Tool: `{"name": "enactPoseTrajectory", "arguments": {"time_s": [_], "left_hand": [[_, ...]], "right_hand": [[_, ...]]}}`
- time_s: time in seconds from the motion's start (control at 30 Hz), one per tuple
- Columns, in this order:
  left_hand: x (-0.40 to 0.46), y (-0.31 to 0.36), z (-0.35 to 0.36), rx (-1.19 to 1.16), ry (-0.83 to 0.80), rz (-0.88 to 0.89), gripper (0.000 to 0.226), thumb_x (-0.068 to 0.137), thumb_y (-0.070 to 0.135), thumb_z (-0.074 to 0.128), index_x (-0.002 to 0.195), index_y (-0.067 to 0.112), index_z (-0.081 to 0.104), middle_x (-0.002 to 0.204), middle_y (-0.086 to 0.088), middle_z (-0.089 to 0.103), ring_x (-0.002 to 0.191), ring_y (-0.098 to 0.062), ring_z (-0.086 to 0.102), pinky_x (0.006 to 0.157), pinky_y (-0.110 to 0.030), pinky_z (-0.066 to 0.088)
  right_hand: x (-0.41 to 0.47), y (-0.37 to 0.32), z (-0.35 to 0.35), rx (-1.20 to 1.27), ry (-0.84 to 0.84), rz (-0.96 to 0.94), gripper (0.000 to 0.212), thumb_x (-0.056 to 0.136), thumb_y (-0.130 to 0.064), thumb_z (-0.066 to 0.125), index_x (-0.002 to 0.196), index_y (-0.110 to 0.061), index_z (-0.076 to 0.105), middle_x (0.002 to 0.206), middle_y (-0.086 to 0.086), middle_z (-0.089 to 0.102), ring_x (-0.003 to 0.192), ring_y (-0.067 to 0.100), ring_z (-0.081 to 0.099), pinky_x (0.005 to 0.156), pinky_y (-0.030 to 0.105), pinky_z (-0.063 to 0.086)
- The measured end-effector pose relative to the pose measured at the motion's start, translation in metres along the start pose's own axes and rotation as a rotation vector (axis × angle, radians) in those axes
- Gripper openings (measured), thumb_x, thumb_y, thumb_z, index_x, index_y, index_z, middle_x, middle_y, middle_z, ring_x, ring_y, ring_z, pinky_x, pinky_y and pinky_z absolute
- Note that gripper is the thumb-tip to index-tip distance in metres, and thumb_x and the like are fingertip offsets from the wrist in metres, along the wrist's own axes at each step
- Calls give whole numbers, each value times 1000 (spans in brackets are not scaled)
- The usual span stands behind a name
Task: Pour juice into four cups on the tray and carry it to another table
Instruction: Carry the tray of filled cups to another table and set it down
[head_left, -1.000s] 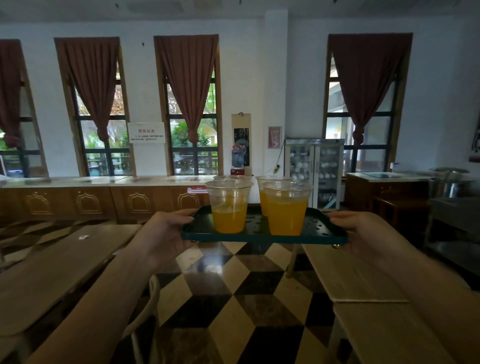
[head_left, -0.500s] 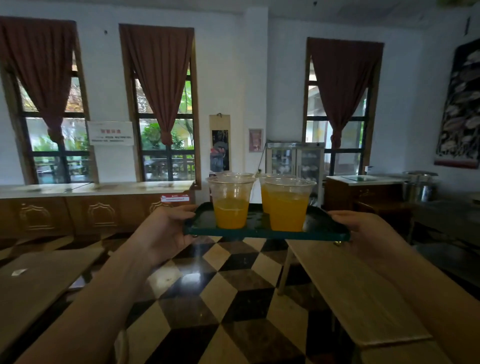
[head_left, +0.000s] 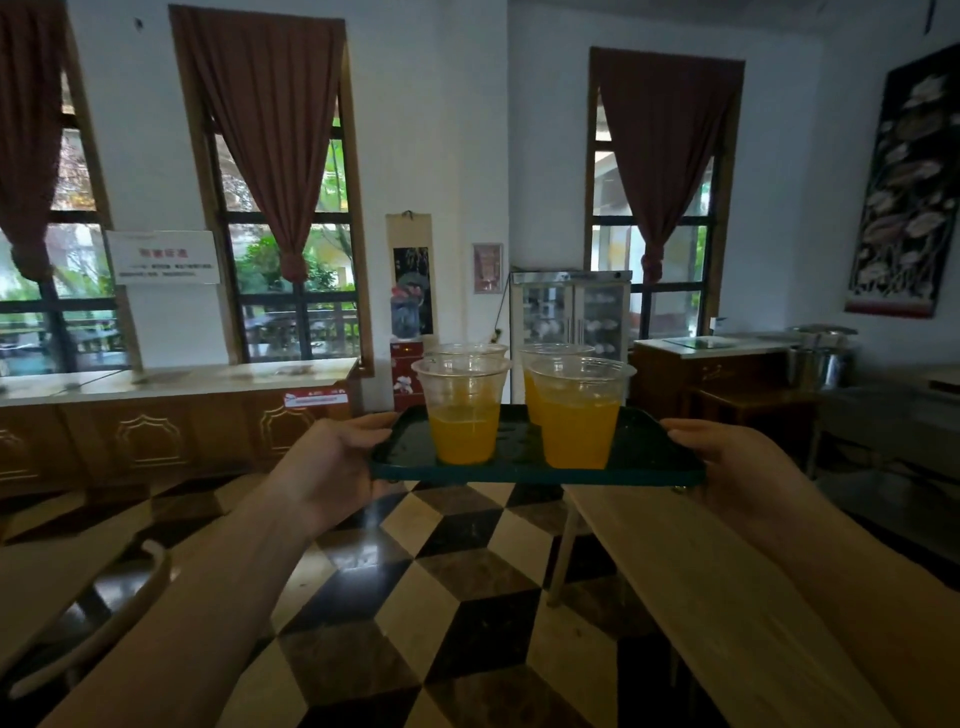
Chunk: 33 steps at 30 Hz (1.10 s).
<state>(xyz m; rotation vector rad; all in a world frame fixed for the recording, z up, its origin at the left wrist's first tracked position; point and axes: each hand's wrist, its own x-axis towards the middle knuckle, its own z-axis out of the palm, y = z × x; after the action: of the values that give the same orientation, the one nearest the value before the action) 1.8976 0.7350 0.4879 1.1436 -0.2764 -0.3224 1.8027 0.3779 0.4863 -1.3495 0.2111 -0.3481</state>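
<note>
Checkered floor (head_left: 415, 597) and pale worktop (head_left: 701, 597) seen below, dark green tray (head_left: 649, 457) held level in the air, its ends gripped by left hand (head_left: 332, 467) and right hand (head_left: 737, 467), four clear cups (head_left: 462, 410) stood on it, each part-filled with orange juice (head_left: 574, 436)

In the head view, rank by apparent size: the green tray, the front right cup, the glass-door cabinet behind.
1. Green tray, widest.
2. Glass-door cabinet, though distance shrinks it.
3. Front right cup, nearly matching the cabinet's width; unsure ranking.

Rear cups (head_left: 470, 349) mostly hidden behind front pair (rims visible); wall notice (head_left: 162, 257) text unreadable.
</note>
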Motion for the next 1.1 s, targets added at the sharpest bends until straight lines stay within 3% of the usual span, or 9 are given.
{"name": "enactPoseTrajectory", "arguments": {"time_s": [0.13, 0.3, 0.73, 0.8, 0.83, 0.9, 0.93, 1.0, 1.1], "left_hand": [[83, -2, -4, 19, 1, -2, 34, 84, 4, 55, 108, 9, 79, 121, -16, 73, 110, -31, 70, 78, -38, 61], [189, -4, 5, 31, -32, -3, 36, 82, 3, 55, 109, 8, 78, 120, -17, 73, 106, -31, 72, 74, -37, 61], [395, -34, 22, 14, -84, -63, 33, 81, 2, 56, 105, 6, 79, 115, -18, 75, 102, -33, 73, 71, -39, 62], [422, -39, 26, 16, -90, -71, 38, 79, 1, 56, 110, 4, 78, 114, -18, 75, 101, -33, 74, 79, -44, 63], [436, -42, 28, 16, -93, -75, 43, 79, -1, 55, 118, 3, 73, 117, -20, 74, 107, -35, 72, 91, -47, 59], [464, -46, 30, 40, -95, -87, 48, 82, -1, 54, 129, 1, 64, 126, -23, 69, 120, -40, 63, 110, -53, 44], [479, -48, 32, 50, -104, -86, 48, 83, 0, 54, 130, 1, 62, 127, -23, 68, 122, -41, 62, 111, -55, 41], [511, -51, 32, 46, -148, -93, 48, 81, 2, 55, 129, 1, 62, 124, -22, 70, 116, -40, 65, 100, -54, 52], [562, -53, 26, -8, -200, -150, 51, 79, -1, 54, 129, 1, 63, 126, -22, 69, 112, -39, 67, 77, -44, 61]], "right_hand": [[72, 3, -6, 18, 16, 5, 21, 95, -4, 52, 110, -4, 66, 115, 19, 64, 109, 38, 62, 99, 54, 48], [168, -7, -21, 30, 26, -8, 21, 95, -7, 52, 110, -8, 68, 115, 19, 65, 108, 38, 62, 100, 54, 48], [325, 2, -46, -27, 126, 13, 33, 98, -9, 48, 129, -9, 60, 121, 16, 62, 104, 32, 63, 65, 36, 51], [344, 3, -47, -28, 169, 28, 33, 99, -8, 48, 129, -8, 60, 124, 17, 60, 104, 32, 62, 64, 36, 51], [354, 4, -48, -25, 194, 32, 32, 99, -7, 48, 129, -7, 60, 124, 17, 60, 105, 33, 61, 66, 37, 52], [375, 7, -50, -39, 240, 18, 31, 98, -7, 49, 127, -7, 60, 125, 18, 60, 109, 35, 60, 77, 43, 55], [385, 7, -51, -59, 259, 8, 30, 99, -7, 49, 127, -7, 61, 126, 18, 60, 111, 35, 60, 85, 47, 54], [404, 9, -51, -95, 297, -5, 28, 99, -8, 48, 123, -9, 62, 122, 17, 63, 107, 35, 62, 89, 51, 54], [433, 12, -45, -79, 372, -16, 24, 97, -8, 51, 115, -10, 67, 109, 14, 69, 97, 31, 68, 64, 40, 59]]}}
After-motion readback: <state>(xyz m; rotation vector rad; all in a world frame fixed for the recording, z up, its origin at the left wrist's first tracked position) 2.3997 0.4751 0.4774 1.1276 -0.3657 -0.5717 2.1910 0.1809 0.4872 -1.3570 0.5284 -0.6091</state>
